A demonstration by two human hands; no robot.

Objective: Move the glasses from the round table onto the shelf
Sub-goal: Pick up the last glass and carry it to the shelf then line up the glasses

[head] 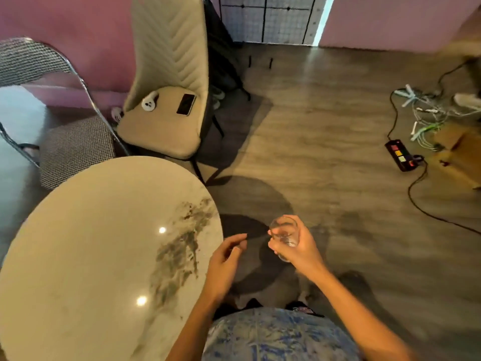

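Note:
A clear drinking glass is held upright in my right hand, over the floor just right of the round marble table. My fingers wrap its side and bottom. My left hand hovers at the table's right edge, fingers loosely curled and apart, holding nothing. No glass stands on the visible tabletop. The shelf is not in view.
A beige padded chair with a phone and a white object on its seat stands behind the table. A houndstooth metal chair is at left. A power strip and tangled cables lie on the wood floor at right.

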